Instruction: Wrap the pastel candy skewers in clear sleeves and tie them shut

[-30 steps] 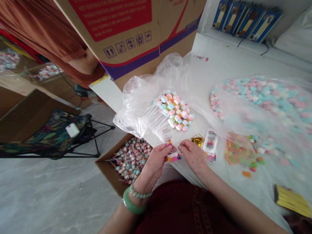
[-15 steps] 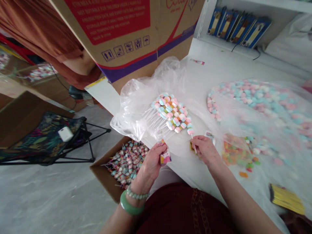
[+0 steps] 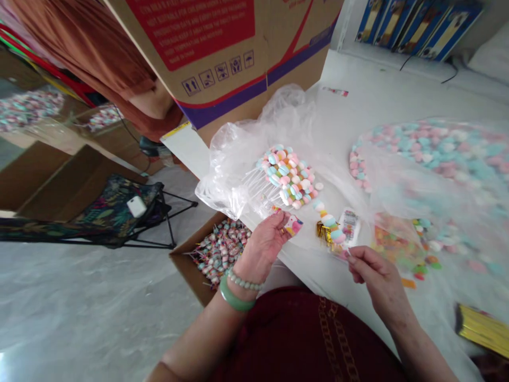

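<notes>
My left hand (image 3: 267,240) pinches a small colourful printed bag (image 3: 293,225) at the near edge of the white table (image 3: 374,101). My right hand (image 3: 374,273) is closed on the stick of a marshmallow skewer (image 3: 328,218), which points up and to the left over a bundle of gold twist ties (image 3: 323,229) and a stack of small bags (image 3: 350,229). Just beyond lies a pile of pastel marshmallow skewers (image 3: 288,176) on crumpled clear plastic (image 3: 242,159).
A big cardboard carton (image 3: 222,48) stands at the table's back left. On the floor below sits an open box of wrapped skewers (image 3: 220,249). Loose marshmallows in plastic (image 3: 433,154) and coloured candies (image 3: 397,246) lie at right; more gold ties (image 3: 483,331) at far right. A folding stool (image 3: 115,212) stands left.
My right hand picked a skewer off the pile and drew it back toward me and to the right. My left hand kept the small bag and shifted slightly up.
</notes>
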{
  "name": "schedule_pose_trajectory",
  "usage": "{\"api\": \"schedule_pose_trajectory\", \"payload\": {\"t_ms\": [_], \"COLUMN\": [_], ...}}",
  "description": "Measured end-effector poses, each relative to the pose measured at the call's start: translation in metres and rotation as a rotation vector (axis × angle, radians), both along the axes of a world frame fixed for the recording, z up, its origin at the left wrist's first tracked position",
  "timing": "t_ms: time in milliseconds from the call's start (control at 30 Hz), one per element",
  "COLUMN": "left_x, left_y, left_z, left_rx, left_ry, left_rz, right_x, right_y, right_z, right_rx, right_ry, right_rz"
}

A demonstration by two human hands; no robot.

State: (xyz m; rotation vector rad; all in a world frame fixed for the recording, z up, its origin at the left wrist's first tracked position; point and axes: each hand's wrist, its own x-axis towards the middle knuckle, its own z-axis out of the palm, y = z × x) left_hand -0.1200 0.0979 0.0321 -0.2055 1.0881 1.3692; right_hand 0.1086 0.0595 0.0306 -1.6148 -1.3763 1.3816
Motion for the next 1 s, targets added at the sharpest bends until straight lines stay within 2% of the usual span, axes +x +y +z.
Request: {"api": "schedule_pose_trajectory", "payload": {"t_ms": [67,200,333,533,733,933,1000], "left_x": [0.001,-0.003,-0.01,-0.013,-0.006,-0.011,-0.012], "left_y": [0.005,0.011,0.01,0.004,0.001,0.001,-0.001], "left_z": [0.003,0.009,0.01,0.004,0.011,-0.002,-0.007], "left_rx": [-0.012,-0.044,-0.049,0.072,0.101,0.057,0.064], "left_ry": [-0.054,-0.098,-0.089,-0.078,0.044,0.041,0.039], "left_rz": [0.064,0.07,0.07,0.005,0.038,0.125,0.115], "right_x": [-0.001,-0.005,-0.008,-0.012,-0.014,-0.015,-0.015], "right_y": [-0.011,-0.022,-0.023,-0.02,-0.021,-0.025,-0.025], "right_z": [0.003,0.005,0.004,0.003,-0.002,-0.003,-0.003], "right_rx": [0.012,0.09,0.116,0.182,0.292,0.258,0.243], "right_ry": [-0.018,-0.135,-0.184,-0.234,-0.313,-0.293,-0.286], "right_rz": [0.077,0.178,0.217,0.256,0.259,0.263,0.27]}}
